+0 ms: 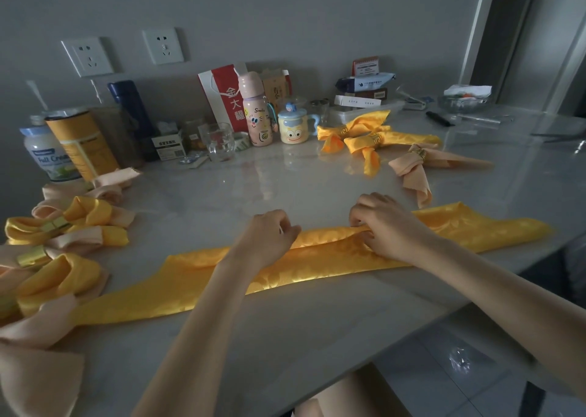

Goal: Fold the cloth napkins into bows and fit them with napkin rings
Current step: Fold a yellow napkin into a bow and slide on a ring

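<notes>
Napkin looked soft, slippery, best taken mid-fold: right hand pinched it there; left hand curled beside, grip unclear.

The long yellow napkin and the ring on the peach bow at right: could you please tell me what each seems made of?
The yellow napkin looks like woven cloth, likely satin damask: it gleams and shows a tone-on-tone floral pattern. The napkin ring is probably gold-finished metal, by its bright glint, though plated plastic is possible.
</notes>
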Demonstrator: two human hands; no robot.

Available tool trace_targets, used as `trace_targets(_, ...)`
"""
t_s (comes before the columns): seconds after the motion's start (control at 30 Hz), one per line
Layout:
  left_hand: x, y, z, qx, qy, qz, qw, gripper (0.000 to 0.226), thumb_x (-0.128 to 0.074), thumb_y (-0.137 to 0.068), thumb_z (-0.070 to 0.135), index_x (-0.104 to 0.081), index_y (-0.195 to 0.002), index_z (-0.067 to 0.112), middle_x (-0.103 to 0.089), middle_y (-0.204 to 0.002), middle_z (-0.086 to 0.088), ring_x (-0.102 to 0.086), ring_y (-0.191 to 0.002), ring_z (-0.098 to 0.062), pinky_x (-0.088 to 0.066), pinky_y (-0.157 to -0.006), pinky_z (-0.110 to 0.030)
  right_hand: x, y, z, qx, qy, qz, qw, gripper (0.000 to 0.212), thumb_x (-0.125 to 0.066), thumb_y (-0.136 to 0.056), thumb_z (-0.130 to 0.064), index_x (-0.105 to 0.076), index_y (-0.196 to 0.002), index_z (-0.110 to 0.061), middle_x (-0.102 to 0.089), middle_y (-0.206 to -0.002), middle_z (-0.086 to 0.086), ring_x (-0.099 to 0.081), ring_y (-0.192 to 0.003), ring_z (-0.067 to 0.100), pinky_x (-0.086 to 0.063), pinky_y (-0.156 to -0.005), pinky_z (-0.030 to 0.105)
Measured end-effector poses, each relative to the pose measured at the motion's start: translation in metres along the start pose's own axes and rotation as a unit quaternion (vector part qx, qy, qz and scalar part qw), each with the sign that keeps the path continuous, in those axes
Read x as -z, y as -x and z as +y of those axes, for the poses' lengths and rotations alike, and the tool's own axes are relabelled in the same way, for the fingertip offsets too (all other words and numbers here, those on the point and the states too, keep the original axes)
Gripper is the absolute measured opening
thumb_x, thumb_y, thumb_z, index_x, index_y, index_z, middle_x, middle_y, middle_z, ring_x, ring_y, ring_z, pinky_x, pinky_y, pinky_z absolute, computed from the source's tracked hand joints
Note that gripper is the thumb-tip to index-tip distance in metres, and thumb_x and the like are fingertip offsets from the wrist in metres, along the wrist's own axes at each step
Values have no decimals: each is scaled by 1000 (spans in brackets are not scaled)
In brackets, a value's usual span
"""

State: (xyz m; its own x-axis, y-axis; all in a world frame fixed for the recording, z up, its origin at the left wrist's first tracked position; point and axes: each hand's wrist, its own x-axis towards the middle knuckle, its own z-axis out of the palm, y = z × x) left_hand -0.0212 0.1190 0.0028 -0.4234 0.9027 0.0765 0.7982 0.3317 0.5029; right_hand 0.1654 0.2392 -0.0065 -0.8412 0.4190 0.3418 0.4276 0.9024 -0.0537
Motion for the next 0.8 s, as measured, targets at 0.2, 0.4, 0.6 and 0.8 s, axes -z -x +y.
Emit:
trace_targets(0.2,-2,-3,-5,42,-28,-91,995,24,-55,-91,41,-55,-95,17,-52,-99,2,-49,-90,-16,-38,-76,-25,19,3,-7,-66,-22,-171,983,22,-51,-86,-17,-54,-107,-20,-49,-108,-3,-46,-104,16,-39,-86,28)
trace_targets(0.4,-3,0,-3,33,-50,-89,994,23,-57,-91,36,-56,-95,13,-51,-97,0,-48,-91,-18,-36,-75,-25,9,-38,-28,-130,49,-72,988,25,-40,-96,-25,-55,-84,-8,-58,-90,7,-57,-94,28,-36,-69,31)
trace_targets(0.6,-4,-2,-7,41,-18,-89,995,16,-59,-89,32,-56,-89,16,-51,-85,5,-51,-86,-17,-39,-71,-25,-37,-48,-69,-88,-51,-137,985,36,-24,-100,-26,-48,-122,-11,-46,-133,8,-39,-127,28,-30,-104,39)
trace_targets(0.8,-5,-8,-15,40,16,-88,995,25,-67,-83,38,-52,-74,20,-54,-77,6,-50,-68,-7,-38,-58,-22,-34,-31,-36,-183,-44,-221,957,70,-13,-95,-60,-1,-151,-20,11,-158,9,11,-145,25,5,-118,45)
